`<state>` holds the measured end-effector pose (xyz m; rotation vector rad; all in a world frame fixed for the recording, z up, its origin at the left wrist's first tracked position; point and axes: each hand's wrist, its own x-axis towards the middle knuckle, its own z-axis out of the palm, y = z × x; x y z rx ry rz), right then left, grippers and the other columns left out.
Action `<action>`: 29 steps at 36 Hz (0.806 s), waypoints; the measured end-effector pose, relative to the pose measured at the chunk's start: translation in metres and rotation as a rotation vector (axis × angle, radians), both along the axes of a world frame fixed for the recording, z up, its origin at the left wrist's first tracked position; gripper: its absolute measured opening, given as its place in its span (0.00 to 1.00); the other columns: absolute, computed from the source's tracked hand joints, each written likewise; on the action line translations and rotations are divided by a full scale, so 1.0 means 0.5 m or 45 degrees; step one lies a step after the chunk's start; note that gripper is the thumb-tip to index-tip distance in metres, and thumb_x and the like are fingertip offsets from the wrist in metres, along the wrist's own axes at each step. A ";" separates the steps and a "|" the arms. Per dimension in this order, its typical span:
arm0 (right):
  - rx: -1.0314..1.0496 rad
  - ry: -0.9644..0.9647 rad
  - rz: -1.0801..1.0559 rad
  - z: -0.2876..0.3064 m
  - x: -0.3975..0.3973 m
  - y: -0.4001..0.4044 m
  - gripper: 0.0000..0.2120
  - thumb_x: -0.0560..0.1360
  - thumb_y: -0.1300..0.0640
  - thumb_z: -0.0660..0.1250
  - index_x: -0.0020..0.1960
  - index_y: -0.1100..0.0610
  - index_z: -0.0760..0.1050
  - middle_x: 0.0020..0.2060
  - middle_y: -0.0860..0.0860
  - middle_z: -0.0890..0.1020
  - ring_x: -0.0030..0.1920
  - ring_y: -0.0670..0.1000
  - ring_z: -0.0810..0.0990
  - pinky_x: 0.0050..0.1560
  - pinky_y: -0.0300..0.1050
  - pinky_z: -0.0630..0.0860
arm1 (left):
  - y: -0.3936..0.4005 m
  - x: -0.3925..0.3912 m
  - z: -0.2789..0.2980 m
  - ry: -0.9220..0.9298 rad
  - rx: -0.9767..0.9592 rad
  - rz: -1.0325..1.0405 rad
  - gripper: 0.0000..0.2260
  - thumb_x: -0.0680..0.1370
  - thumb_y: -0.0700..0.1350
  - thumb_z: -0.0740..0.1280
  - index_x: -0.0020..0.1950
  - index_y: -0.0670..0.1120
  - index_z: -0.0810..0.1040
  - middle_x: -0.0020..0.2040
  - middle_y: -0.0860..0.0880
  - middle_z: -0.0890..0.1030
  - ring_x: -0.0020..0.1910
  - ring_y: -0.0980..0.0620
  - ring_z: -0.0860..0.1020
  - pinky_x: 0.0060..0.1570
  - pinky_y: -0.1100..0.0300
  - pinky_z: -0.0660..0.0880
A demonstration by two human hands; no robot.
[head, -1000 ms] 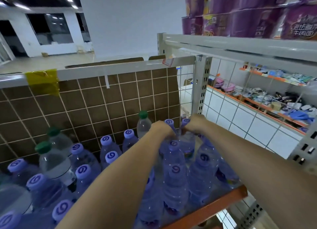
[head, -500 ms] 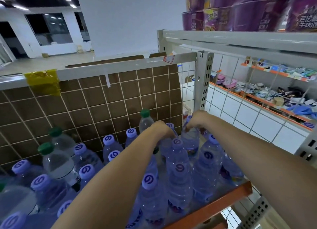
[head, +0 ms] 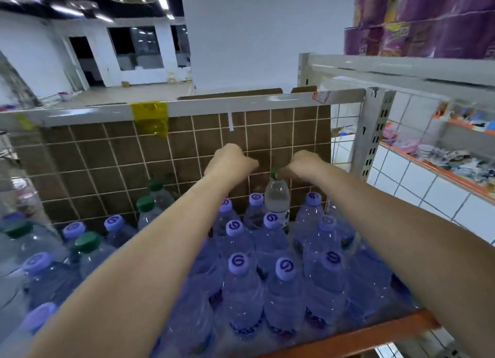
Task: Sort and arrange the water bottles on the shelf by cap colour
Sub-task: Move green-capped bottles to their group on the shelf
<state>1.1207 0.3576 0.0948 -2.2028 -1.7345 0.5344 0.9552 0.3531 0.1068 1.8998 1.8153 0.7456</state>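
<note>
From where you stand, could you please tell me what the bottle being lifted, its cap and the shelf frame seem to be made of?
The bottle held by the right hand looks like clear thin plastic: you can see through it and it catches glossy highlights. Its green cap seems to be opaque moulded plastic. The shelf frame looks like painted metal, pale grey with punched slots; the front edge is orange.

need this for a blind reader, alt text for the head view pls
A person's right hand grips the green cap of a clear plastic water bottle standing among purple-capped water bottles on a shelf; the left hand hovers beside it, fingers curled. More green-capped bottles stand left.
</note>
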 end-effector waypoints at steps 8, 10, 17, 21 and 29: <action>-0.199 -0.081 -0.003 -0.026 -0.039 -0.012 0.26 0.79 0.44 0.62 0.71 0.60 0.68 0.61 0.56 0.75 0.60 0.55 0.75 0.54 0.45 0.71 | -0.017 -0.207 0.009 0.184 -0.026 0.370 0.15 0.72 0.53 0.70 0.48 0.43 0.74 0.43 0.44 0.78 0.44 0.44 0.76 0.44 0.55 0.72; -0.191 0.018 -0.015 -0.022 -0.049 -0.020 0.25 0.81 0.47 0.58 0.74 0.60 0.64 0.66 0.57 0.72 0.65 0.55 0.73 0.62 0.45 0.69 | -0.022 -0.245 0.004 0.187 -0.087 0.427 0.15 0.72 0.51 0.71 0.49 0.42 0.73 0.43 0.44 0.76 0.45 0.43 0.76 0.43 0.54 0.71; -0.171 0.262 -0.140 -0.051 -0.071 0.011 0.23 0.72 0.54 0.73 0.63 0.64 0.74 0.62 0.60 0.78 0.62 0.59 0.76 0.58 0.48 0.74 | -0.009 -0.305 -0.014 0.163 -0.373 0.420 0.23 0.72 0.51 0.73 0.58 0.35 0.76 0.50 0.40 0.76 0.51 0.41 0.77 0.47 0.53 0.73; -0.252 0.294 -0.216 -0.071 -0.078 0.026 0.25 0.74 0.50 0.72 0.65 0.63 0.73 0.60 0.60 0.77 0.60 0.58 0.77 0.60 0.49 0.75 | 0.000 -0.315 -0.026 0.052 -0.523 0.363 0.27 0.71 0.49 0.75 0.64 0.35 0.73 0.61 0.38 0.76 0.59 0.40 0.76 0.55 0.51 0.73; -0.305 0.303 -0.310 -0.138 -0.075 0.040 0.27 0.69 0.54 0.75 0.64 0.63 0.71 0.59 0.58 0.76 0.60 0.59 0.76 0.62 0.52 0.74 | 0.018 -0.324 -0.041 -0.040 -0.715 0.207 0.24 0.79 0.48 0.67 0.70 0.35 0.68 0.69 0.37 0.69 0.67 0.38 0.69 0.60 0.51 0.68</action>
